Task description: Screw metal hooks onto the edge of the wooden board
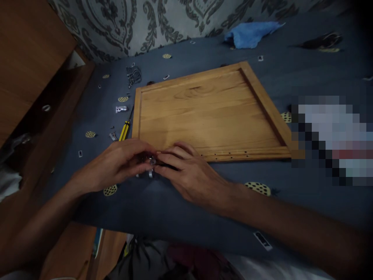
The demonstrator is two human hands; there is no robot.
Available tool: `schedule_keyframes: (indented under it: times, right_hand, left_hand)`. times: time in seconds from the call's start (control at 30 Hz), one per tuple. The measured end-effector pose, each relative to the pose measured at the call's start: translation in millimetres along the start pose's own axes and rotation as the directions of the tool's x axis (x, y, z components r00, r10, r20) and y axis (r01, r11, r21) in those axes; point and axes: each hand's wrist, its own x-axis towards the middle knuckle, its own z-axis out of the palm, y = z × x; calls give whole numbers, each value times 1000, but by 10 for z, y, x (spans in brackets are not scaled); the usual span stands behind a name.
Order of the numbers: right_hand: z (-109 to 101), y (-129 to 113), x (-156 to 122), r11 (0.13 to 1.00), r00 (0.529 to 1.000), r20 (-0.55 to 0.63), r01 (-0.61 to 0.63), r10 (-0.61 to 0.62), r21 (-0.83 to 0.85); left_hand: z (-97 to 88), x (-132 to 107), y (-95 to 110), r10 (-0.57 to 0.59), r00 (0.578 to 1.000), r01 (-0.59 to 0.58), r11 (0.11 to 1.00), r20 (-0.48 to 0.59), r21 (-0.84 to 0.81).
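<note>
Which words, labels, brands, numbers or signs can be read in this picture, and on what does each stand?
None can be read.
White-edged patches printed on the blue cloth: marks inside, too small and blurred to read.
Pixelated area at the right: masked, so any text is unreadable.
Yellow-handled tool: no legible marking.
Wooden panel: no lettering visible.

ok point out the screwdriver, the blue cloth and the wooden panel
Screwdriver (124, 130): head view, on its yellow handle
Blue cloth (252, 35): head view, middle of its crumpled fabric
Wooden panel (195, 111): head view, on its sunken middle
</note>
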Motion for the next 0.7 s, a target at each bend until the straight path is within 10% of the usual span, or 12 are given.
schedule_keyframes:
  times: [0.7]
  right_hand:
    - [11, 10, -16, 999, 999, -43, 23, -24, -28]
  left_hand:
    - [145, -143, 10, -27, 993, 34, 998, -118, 54]
